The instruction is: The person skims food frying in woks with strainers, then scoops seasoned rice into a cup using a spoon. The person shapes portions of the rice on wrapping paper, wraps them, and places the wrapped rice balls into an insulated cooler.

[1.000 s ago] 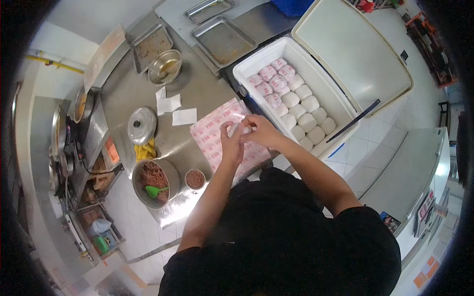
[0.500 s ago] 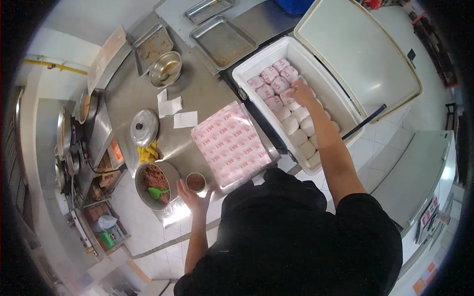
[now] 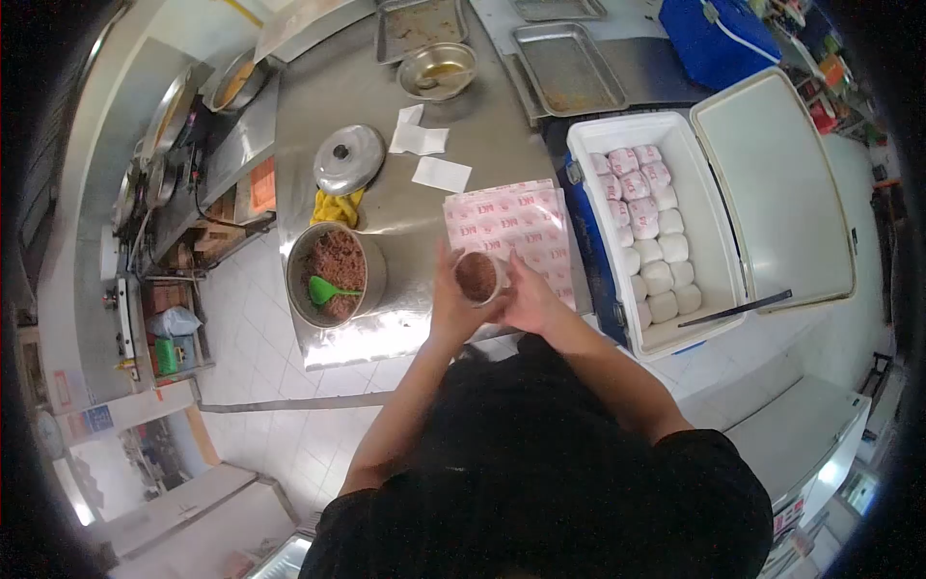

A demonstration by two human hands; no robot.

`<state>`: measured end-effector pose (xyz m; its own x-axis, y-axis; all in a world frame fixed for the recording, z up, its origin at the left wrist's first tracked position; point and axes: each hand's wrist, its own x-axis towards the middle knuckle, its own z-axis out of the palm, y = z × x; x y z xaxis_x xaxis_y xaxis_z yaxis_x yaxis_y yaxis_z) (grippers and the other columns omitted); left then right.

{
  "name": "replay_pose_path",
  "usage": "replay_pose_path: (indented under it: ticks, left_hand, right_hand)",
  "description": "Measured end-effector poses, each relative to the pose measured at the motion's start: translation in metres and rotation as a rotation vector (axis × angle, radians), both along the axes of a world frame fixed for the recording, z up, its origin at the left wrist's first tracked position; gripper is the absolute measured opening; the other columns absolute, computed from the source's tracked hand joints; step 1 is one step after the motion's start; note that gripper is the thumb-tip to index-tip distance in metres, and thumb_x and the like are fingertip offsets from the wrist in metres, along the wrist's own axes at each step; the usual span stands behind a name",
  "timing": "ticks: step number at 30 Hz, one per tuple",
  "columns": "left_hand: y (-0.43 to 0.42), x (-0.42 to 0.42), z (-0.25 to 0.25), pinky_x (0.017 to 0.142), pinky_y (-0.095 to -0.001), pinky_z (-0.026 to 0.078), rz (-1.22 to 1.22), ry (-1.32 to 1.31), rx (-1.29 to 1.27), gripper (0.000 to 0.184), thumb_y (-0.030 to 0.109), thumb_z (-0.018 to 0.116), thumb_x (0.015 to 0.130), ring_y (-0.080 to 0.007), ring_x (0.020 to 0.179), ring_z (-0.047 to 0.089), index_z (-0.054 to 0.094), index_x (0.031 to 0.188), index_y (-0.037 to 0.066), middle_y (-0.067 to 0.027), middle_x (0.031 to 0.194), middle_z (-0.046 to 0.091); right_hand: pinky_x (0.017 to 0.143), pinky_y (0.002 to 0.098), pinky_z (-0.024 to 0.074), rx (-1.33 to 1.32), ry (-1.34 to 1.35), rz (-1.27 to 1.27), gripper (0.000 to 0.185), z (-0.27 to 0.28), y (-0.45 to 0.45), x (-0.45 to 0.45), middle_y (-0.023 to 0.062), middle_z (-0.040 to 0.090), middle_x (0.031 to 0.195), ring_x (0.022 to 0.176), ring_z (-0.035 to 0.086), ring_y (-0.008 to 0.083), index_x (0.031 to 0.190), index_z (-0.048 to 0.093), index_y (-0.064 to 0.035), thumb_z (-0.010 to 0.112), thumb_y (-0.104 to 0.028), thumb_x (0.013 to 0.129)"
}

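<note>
Between my two hands is a small white cup (image 3: 476, 276) filled with reddish-brown, rice-like grains. My left hand (image 3: 453, 307) wraps its left side, and my right hand (image 3: 526, 294) grips it from the right. The cup is over the near edge of a stack of pink-and-white printed wrapping paper (image 3: 511, 217). To the left stands a deep metal pot (image 3: 376, 280) of the same grains, with a green spoon (image 3: 328, 289) lying in them.
A white cooler (image 3: 709, 261) with its lid open holds several wrapped bundles, some printed pink, some plain. On the steel table are a pot lid (image 3: 347, 159), yellow cloth (image 3: 338, 207), white paper slips (image 3: 442, 175) and a metal bowl (image 3: 436, 72). Trays (image 3: 569, 68) lie farther back.
My right hand has left the cooler and come to the cup. My left hand has closed on the cup, now off the tabletop at the paper stack. The view has turned.
</note>
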<state>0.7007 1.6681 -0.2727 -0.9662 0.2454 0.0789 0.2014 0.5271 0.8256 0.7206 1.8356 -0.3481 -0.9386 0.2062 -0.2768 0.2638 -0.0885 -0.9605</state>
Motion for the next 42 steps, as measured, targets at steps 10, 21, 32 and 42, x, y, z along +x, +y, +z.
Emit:
replay_pose_path:
  ticks: [10,21,32,42]
  left_hand:
    - [-0.245,0.111,-0.003,0.101,-0.0467,0.049,0.306,-0.031,-0.016,0.09,0.026,0.089,0.077,-0.0365,0.12,0.061,0.038,0.146,0.0,-0.0236,0.138,0.056]
    - [-0.584,0.192,-0.015,0.097,-0.0458,0.052,0.575,-0.069,0.05,0.069,0.028,0.082,0.085,-0.0333,0.112,0.067,0.047,0.141,0.007,-0.0128,0.116,0.072]
    - [-0.932,0.123,-0.127,0.095,-0.0466,0.054,0.713,-0.341,-0.025,0.056,0.035,0.077,0.09,-0.036,0.111,0.069,0.056,0.134,0.008,-0.0193,0.116,0.072]
    - [-1.154,0.386,-0.201,0.104,-0.0461,0.051,1.318,-1.135,-0.373,0.079,0.06,0.081,0.077,-0.0369,0.123,0.063,0.065,0.126,-0.001,-0.0245,0.128,0.067]
  right_hand:
    - [0.119,0.0532,0.0306,1.313,0.548,0.136,0.063,-0.102,-0.012,-0.022,0.0192,0.047,0.151,0.139,0.041,0.0396,0.144,0.057,-0.012,0.074,-0.019,0.084]
    - [0.116,0.0476,0.0353,1.769,0.49,-0.429,0.061,-0.01,-0.071,-0.062,0.0261,0.053,0.145,0.137,0.047,0.0411,0.148,0.046,0.0041,0.062,-0.034,0.102]
    - [0.102,0.0432,0.0451,0.975,0.739,0.237,0.03,0.116,-0.672,-0.197,0.0155,0.067,0.12,0.115,0.062,0.0315,0.123,0.062,0.0003,0.065,-0.015,0.097]
    - [0.087,0.037,0.0548,0.475,0.588,1.1,0.034,0.122,-1.109,-0.319,0.0133,0.073,0.101,0.094,0.072,0.024,0.123,0.063,-0.0029,0.071,-0.011,0.09]
